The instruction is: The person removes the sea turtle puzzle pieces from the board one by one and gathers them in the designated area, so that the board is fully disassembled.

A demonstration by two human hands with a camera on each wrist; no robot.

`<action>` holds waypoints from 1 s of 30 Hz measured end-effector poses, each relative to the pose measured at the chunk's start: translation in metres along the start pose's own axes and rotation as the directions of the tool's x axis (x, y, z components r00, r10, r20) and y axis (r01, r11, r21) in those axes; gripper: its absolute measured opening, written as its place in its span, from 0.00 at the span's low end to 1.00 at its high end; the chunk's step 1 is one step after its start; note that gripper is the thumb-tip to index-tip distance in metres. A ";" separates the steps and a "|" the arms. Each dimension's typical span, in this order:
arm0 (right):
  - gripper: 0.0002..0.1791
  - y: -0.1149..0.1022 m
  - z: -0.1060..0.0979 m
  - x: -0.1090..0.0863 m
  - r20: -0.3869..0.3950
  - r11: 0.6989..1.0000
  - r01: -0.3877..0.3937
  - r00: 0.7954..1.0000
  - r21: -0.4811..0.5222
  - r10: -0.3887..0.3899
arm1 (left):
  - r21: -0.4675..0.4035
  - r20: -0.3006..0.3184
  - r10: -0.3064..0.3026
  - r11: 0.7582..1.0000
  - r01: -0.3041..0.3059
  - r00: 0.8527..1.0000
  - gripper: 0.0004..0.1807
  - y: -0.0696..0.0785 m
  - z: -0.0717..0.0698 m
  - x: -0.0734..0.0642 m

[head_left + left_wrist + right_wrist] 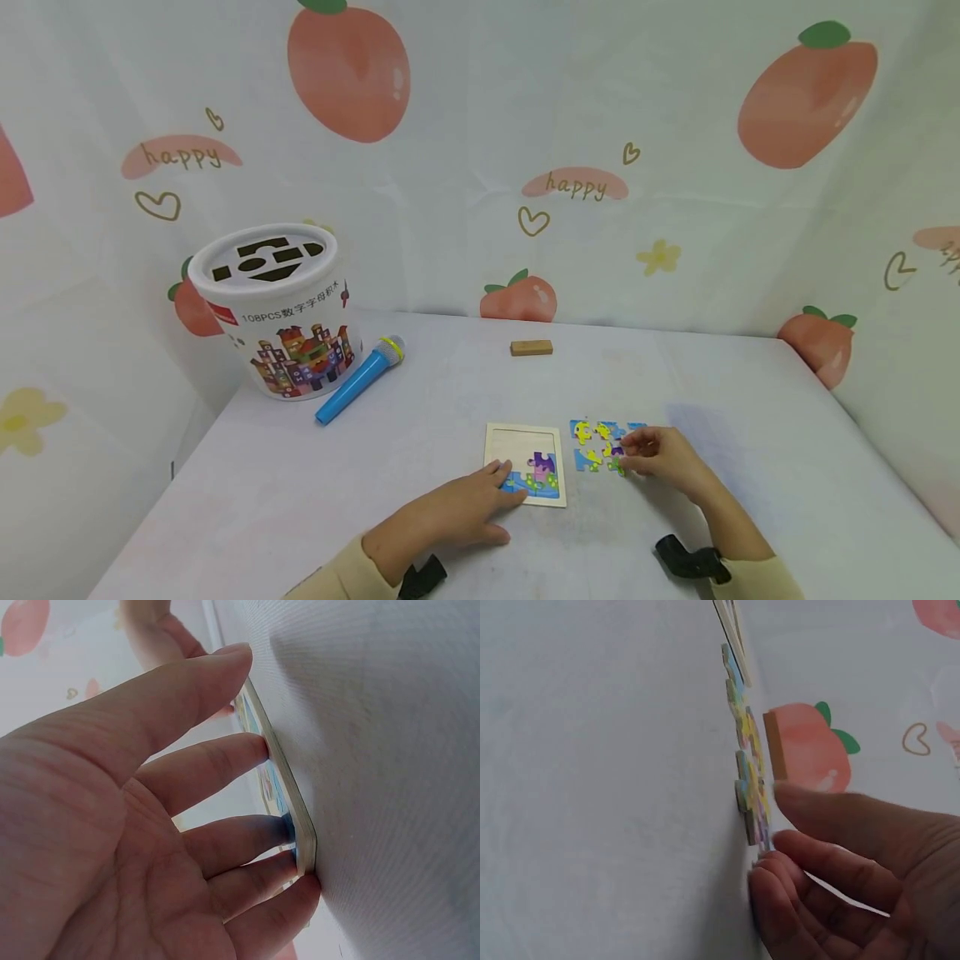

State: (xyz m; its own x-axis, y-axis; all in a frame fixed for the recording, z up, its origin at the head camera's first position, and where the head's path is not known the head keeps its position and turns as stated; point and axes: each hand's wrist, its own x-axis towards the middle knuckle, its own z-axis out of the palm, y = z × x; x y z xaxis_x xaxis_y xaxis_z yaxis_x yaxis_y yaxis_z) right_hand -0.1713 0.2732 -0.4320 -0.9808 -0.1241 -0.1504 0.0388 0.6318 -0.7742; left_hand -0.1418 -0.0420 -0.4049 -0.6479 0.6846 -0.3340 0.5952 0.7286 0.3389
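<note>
A square wooden puzzle frame lies on the table, its lower part and right side holding several coloured jigsaw pieces. My left hand rests on the frame's left lower edge with fingers spread. In the left wrist view, the fingertips touch the frame's edge and the thumb stays apart. Loose puzzle pieces, yellow, blue, green and purple, lie to the right of the frame. At their right side is my right hand, fingers bent loosely. In the right wrist view, thumb and fingers stand apart beside the pieces.
A white lidded bucket with shape holes stands at the back left. A blue toy microphone leans by its base. At the back middle lies a small wooden block. A fruit-printed cloth hangs behind the white table.
</note>
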 end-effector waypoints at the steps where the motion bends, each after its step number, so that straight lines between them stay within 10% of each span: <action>1: 0.19 0.000 -0.001 -0.001 0.008 1.000 0.015 1.000 -0.027 -0.015 | 0.001 0.000 0.002 1.000 -0.002 1.000 0.30 0.000 0.000 0.000; 8: 0.23 0.000 -0.003 -0.002 0.082 0.988 0.111 0.991 -0.104 -0.102 | 0.009 -0.003 0.003 1.000 -0.003 1.000 0.30 0.000 -0.001 0.001; 30: 0.21 -0.001 -0.002 -0.004 0.047 0.989 0.085 0.996 -0.125 -0.079 | 0.001 -0.003 0.007 1.000 -0.007 1.000 0.30 -0.001 0.001 0.002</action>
State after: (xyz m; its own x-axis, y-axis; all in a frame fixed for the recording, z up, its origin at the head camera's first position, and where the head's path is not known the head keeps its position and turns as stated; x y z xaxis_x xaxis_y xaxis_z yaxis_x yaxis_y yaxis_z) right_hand -0.1680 0.2741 -0.4296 -0.9708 -0.2094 -0.1170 -0.0686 0.7098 -0.7011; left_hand -0.1434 -0.0412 -0.4064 -0.6451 0.6899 -0.3285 0.6006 0.7236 0.3401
